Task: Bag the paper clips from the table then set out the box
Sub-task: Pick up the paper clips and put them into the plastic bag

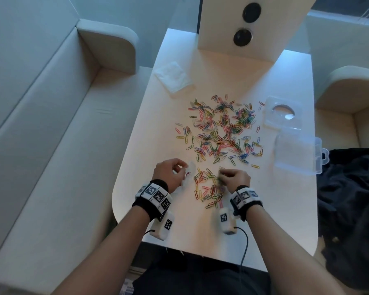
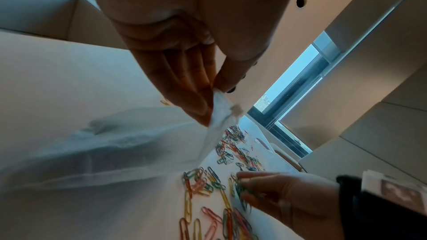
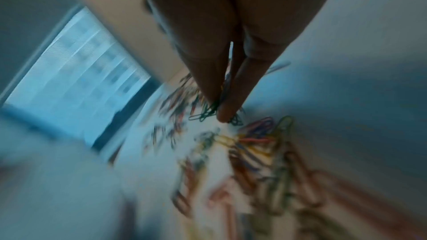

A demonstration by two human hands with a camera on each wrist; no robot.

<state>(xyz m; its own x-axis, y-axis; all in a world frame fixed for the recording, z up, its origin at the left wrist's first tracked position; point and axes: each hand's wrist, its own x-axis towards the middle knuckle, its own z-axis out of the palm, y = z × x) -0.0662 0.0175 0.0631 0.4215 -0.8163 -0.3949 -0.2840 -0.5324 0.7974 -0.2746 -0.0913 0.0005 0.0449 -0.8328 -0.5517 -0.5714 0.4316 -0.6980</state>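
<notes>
Coloured paper clips (image 1: 222,128) lie scattered over the middle of the pale table (image 1: 149,145), with a smaller heap (image 1: 208,188) near the front edge. My left hand (image 1: 170,173) pinches the rim of a small clear plastic bag (image 2: 219,116) beside that heap; the bag hangs down to the table. My right hand (image 1: 234,177) is over the near heap and pinches a bunch of green clips (image 3: 208,112) between thumb and fingers. A clear plastic box (image 1: 298,154) sits at the right edge with its lid (image 1: 282,112) lying further back.
A stack of clear bags (image 1: 173,76) lies at the table's far left. A tall beige panel (image 1: 243,26) stands at the far end. Sofa seats flank both sides, and dark cloth (image 1: 354,199) lies on the right one.
</notes>
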